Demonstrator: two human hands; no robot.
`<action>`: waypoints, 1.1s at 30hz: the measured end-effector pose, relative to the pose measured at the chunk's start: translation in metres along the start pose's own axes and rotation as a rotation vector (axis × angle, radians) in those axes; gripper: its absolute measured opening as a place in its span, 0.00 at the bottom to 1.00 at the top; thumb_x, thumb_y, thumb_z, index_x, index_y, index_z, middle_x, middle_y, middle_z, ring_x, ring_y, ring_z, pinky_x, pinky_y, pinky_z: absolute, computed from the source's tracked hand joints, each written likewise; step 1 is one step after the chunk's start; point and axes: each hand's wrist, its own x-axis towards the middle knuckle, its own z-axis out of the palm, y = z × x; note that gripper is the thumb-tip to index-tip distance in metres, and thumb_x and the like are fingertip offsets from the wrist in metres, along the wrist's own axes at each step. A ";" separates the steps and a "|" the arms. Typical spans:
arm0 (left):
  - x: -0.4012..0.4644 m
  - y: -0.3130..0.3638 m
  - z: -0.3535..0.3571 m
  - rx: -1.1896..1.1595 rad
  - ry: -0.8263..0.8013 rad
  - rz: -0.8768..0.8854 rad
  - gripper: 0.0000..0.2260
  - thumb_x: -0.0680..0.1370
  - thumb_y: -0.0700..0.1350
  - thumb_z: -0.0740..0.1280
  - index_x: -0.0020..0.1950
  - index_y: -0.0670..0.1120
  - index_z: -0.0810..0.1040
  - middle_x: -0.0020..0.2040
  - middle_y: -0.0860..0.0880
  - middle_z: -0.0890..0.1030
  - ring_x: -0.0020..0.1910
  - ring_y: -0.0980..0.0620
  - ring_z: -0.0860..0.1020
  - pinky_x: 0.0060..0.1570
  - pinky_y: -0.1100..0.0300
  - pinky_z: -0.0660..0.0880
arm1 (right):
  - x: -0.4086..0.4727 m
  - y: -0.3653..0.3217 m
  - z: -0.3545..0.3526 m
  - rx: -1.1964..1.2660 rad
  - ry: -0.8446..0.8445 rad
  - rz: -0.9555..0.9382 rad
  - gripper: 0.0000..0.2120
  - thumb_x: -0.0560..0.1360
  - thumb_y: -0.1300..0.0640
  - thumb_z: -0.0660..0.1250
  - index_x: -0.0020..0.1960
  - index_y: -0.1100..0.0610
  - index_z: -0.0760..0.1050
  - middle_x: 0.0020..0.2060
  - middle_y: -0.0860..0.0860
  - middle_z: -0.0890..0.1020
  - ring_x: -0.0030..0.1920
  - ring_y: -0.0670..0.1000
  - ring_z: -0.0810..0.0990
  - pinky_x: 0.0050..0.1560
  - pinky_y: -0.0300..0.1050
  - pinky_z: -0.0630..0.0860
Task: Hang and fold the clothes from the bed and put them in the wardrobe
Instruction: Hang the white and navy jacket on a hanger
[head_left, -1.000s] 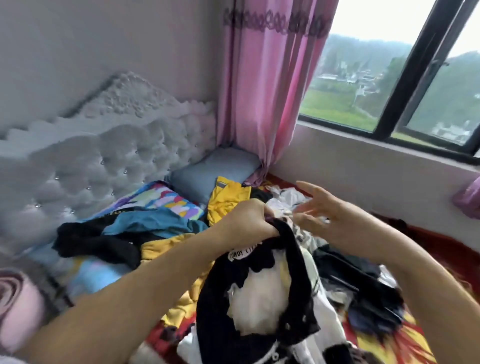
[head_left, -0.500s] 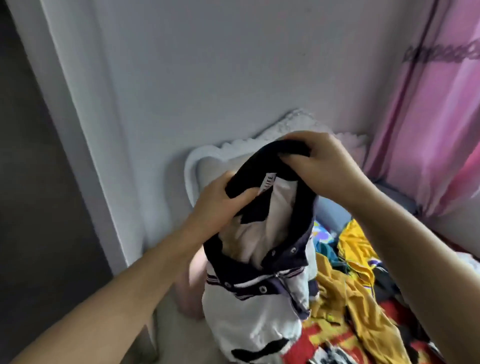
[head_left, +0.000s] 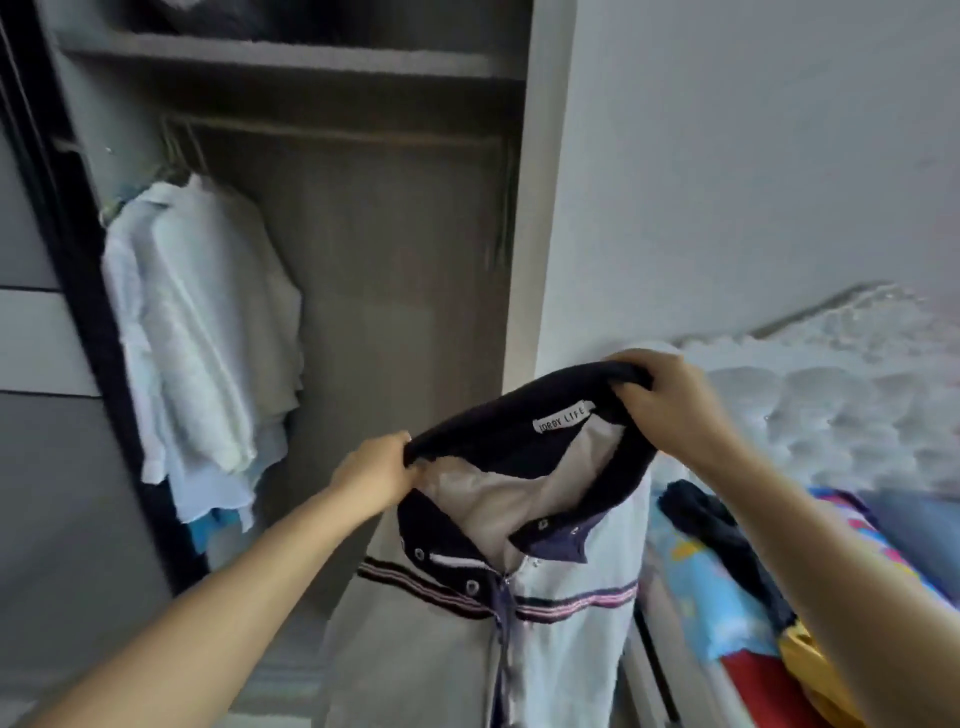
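Note:
A white jacket (head_left: 566, 649) with a dark navy collar, snap buttons and a striped chest band hangs in front of me, held up by its collar. My left hand (head_left: 371, 473) grips the collar's left end. My right hand (head_left: 670, 400) grips the collar's right end, higher up. A white label shows inside the collar. The open wardrobe (head_left: 363, 260) is straight ahead to the left, with a rail under a shelf. The bed (head_left: 727, 597) with a pile of clothes lies at the lower right.
White and pale blue shirts (head_left: 202, 343) hang at the left end of the wardrobe rail. A dark sliding door frame (head_left: 78, 291) edges the wardrobe's left side. The white tufted headboard (head_left: 841, 410) stands at right against the grey wall. Dark, yellow and red clothes lie on the bed.
The view has swung left from the bed and window to the open wardrobe. Both hands now hold the jacket's collar spread wider, and the jacket hangs down full length.

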 end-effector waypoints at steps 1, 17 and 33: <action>0.005 -0.017 -0.005 -0.039 -0.039 -0.045 0.05 0.79 0.45 0.61 0.47 0.48 0.77 0.44 0.46 0.81 0.42 0.47 0.80 0.40 0.55 0.77 | 0.004 -0.007 0.016 -0.001 -0.029 -0.015 0.16 0.71 0.66 0.62 0.48 0.48 0.82 0.36 0.35 0.78 0.43 0.44 0.77 0.39 0.23 0.67; 0.199 -0.118 -0.091 -0.999 0.367 -0.430 0.06 0.78 0.38 0.61 0.44 0.41 0.76 0.35 0.44 0.77 0.34 0.46 0.76 0.34 0.59 0.71 | 0.212 -0.020 0.256 -0.494 -0.953 0.021 0.10 0.77 0.64 0.57 0.40 0.59 0.73 0.40 0.57 0.80 0.30 0.51 0.80 0.30 0.42 0.75; 0.398 -0.126 -0.119 -1.107 0.175 -0.180 0.10 0.77 0.34 0.61 0.39 0.42 0.77 0.27 0.46 0.79 0.27 0.51 0.78 0.30 0.61 0.72 | 0.509 -0.058 0.229 -0.991 0.081 0.137 0.18 0.80 0.62 0.57 0.69 0.63 0.65 0.66 0.62 0.70 0.65 0.62 0.71 0.58 0.55 0.72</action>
